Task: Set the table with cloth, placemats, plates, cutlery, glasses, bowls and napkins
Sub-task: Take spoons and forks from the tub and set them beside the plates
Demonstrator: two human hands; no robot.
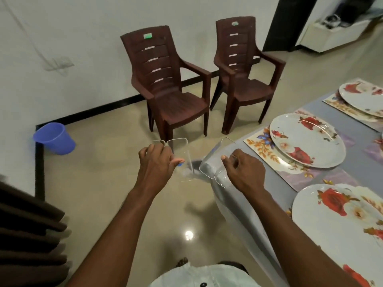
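Observation:
My left hand (157, 160) grips two clear glasses (182, 160) side by side, held out over the floor. My right hand (242, 168) grips two more clear glasses (215, 160), tilted, at the corner of the table (310, 108). The table wears a grey cloth with floral placemats (263, 150). White plates with red flowers lie on the mats: one in the middle (306, 139), one near me (335, 224), one farther back (364, 98).
Two brown plastic chairs (172, 85) (244, 69) stand against the white wall beyond my hands. A blue plastic bucket (55, 137) sits on the floor at the left. Dark brown folds, perhaps a curtain (29, 228), fill the lower left. The floor is glossy tile.

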